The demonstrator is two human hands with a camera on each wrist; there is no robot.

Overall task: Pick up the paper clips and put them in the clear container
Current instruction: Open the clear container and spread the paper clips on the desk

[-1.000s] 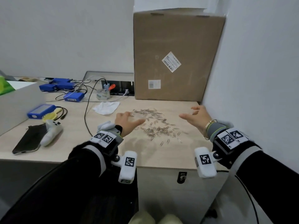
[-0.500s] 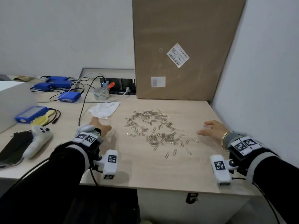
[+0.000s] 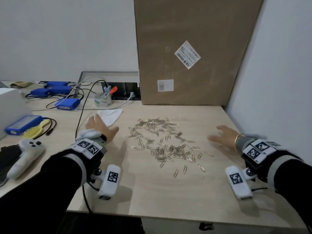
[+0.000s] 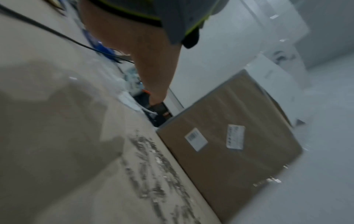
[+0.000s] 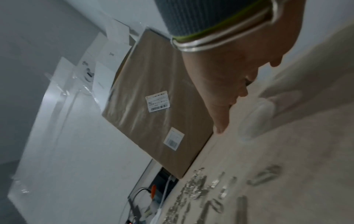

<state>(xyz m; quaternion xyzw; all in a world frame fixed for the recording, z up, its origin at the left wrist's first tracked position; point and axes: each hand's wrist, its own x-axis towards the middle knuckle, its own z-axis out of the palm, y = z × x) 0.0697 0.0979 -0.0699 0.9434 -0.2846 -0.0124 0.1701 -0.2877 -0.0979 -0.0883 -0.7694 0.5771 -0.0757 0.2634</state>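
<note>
— Left hand [image 3: 99,129]?
— Fingertips smeared by motion, over a faint clear shape; impossible to tell what.
— Right hand [image 3: 222,136]?
— Fingers blurred too.
— Clips [image 4: 153,163] from the left wrist?
— Only grey streaks.
— Box [image 3: 194,53]?
— Top cut off.

Light wood tabletop [image 3: 168,191] runs wall to wall, front edge near camera. Plain white back wall [image 3: 67,39]; white side wall [image 3: 278,65] meets tabletop's right edge, forming far right corner. Tall brown cardboard box [image 3: 194,48] stands upright in that corner, two white barcode labels on face. Open cable slot [image 3: 121,93] with raised grey lid [image 3: 108,74] along tabletop's back edge, left of box. Even, soft light; faint shadows on wood.
</note>
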